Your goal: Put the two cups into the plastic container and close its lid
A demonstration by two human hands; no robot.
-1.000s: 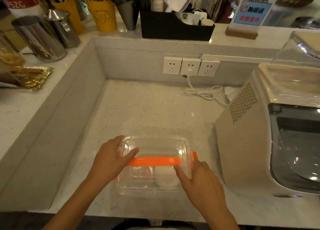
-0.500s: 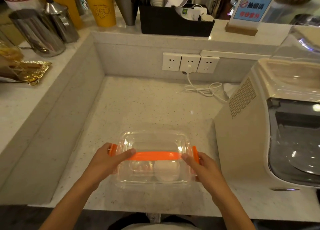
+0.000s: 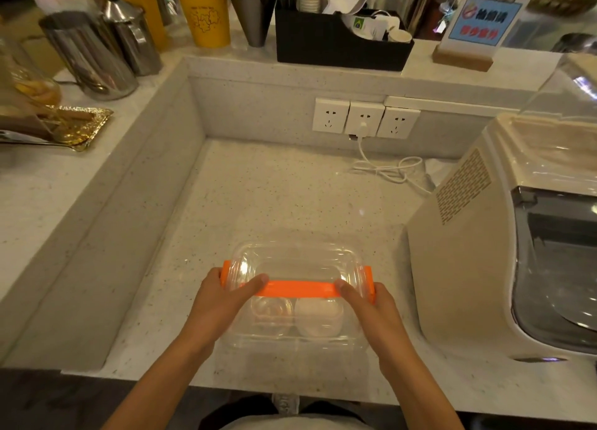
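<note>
A clear plastic container with its clear lid down stands on the speckled counter near the front edge. An orange handle strap runs across the lid between orange side clips. Through the plastic I see two cups side by side: a clear one on the left and a white one on the right. My left hand grips the container's left end, thumb on the strap. My right hand grips the right end, thumb on the strap.
A beige machine with a dark window stands close on the right. Wall sockets and a white cable are at the back. A raised ledge on the left carries metal jugs, yellow holders and a gold tray.
My hands slid outward from the lid's top to the container's two ends. The orange side clips now show at both ends, and the view has shifted slightly.
</note>
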